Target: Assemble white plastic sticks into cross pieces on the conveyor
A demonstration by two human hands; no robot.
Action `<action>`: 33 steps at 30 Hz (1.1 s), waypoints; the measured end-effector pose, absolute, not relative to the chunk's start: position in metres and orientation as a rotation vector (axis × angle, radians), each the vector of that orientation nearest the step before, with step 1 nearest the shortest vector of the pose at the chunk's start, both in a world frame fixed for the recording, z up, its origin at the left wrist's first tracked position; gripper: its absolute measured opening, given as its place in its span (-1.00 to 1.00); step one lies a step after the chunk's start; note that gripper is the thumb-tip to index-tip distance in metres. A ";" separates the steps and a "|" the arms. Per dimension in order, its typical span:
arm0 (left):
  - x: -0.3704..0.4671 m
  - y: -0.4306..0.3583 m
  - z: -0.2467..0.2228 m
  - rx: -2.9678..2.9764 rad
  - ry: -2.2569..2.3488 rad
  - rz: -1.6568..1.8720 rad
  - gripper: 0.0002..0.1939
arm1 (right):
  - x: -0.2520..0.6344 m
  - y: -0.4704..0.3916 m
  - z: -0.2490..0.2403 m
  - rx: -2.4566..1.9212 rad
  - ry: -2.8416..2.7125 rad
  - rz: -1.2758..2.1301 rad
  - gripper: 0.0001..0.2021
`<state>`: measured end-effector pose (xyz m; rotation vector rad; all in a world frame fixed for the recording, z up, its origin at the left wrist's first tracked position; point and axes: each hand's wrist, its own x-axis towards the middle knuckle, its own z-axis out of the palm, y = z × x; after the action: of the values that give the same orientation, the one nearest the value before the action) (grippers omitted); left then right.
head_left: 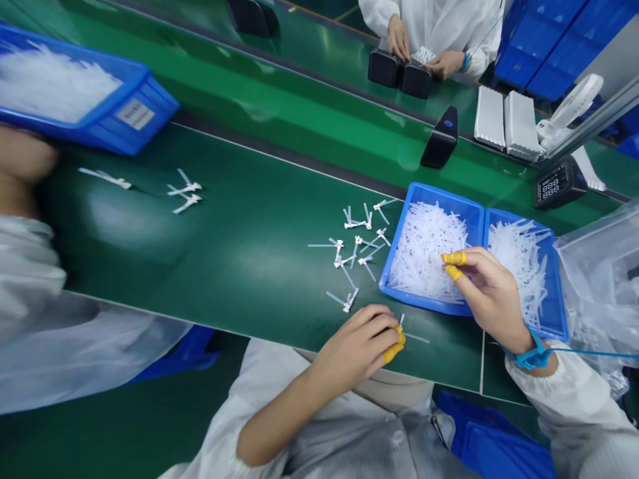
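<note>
My left hand [362, 346], with yellow covers on its fingertips, is closed on a small white piece with clear strips [415, 337] near the table's front edge. Over the left blue bin [389, 283], full of thin translucent strips [424, 249], is my right hand [486, 289]. Its yellow-covered thumb and forefinger are pinched close together; whatever lies between them is too small to make out. A blue band circles that wrist. Several white pieces with strips [348, 301] lie scattered on the green table left of the bin.
Another blue bin of strips [562, 299] stands at the right. A person's arm [22, 266] and a large blue bin [154, 110] are at the left. Black devices [442, 136] line the green belt [309, 133]. Across it, a person's hands [398, 38] work.
</note>
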<state>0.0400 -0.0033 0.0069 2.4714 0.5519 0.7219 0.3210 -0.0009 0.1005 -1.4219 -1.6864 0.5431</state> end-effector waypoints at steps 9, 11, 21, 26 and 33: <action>0.041 -0.003 0.005 2.482 0.618 0.678 -0.74 | 0.297 -0.044 0.113 -0.952 -1.967 0.772 -0.69; 0.042 -0.003 0.005 2.472 0.635 0.705 -0.74 | 0.288 -0.047 0.102 -0.949 -2.019 0.766 -0.70; 0.045 0.000 0.008 2.369 0.687 0.692 -0.73 | 0.284 -0.050 0.050 -1.017 -2.051 0.805 -0.70; 0.042 0.001 0.009 2.259 0.686 0.667 -0.70 | 0.287 -0.054 0.049 -0.894 -2.057 0.771 -0.79; 0.039 0.002 0.009 2.190 0.685 0.613 -0.69 | 0.290 -0.050 0.047 -1.001 -2.166 0.771 -0.83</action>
<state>0.0393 0.0017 0.0090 2.1897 0.6848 0.6134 0.2895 -0.0501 0.0466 -1.0015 -2.1660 0.7714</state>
